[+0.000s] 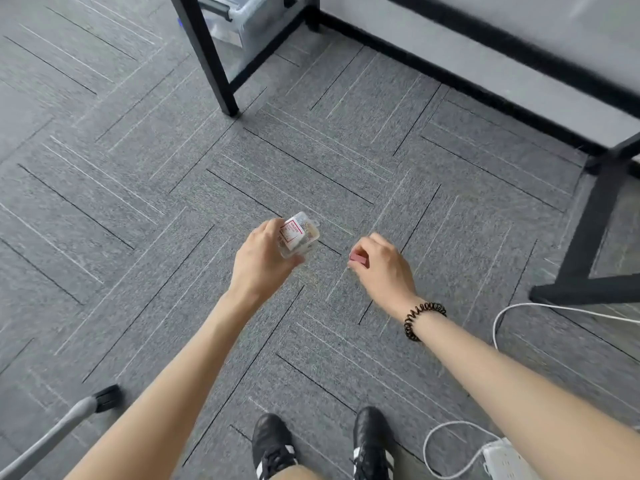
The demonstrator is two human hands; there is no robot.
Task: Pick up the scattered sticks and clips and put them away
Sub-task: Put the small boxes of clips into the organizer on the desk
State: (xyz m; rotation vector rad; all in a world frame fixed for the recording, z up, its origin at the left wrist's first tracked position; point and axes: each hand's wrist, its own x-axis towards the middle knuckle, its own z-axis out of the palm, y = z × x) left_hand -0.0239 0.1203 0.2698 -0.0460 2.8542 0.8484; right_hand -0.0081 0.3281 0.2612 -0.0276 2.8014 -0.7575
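My left hand (264, 258) grips a small clear plastic box (298, 236) with a red-and-white label, held above the grey carpet; small items show inside it. To its right, my right hand (379, 266) pinches a small pink clip (358, 258) between thumb and fingers. The two hands are a short gap apart. A black coiled band sits on my right wrist. No loose sticks or clips show on the carpet around the hands.
Black table legs (211, 60) stand at the upper left and a black frame (588, 244) at the right. A clear storage bin (242, 19) sits under the table. White cables (498, 320) and a power strip (509, 460) lie at the lower right. A grey chair leg (69, 420) is at the lower left.
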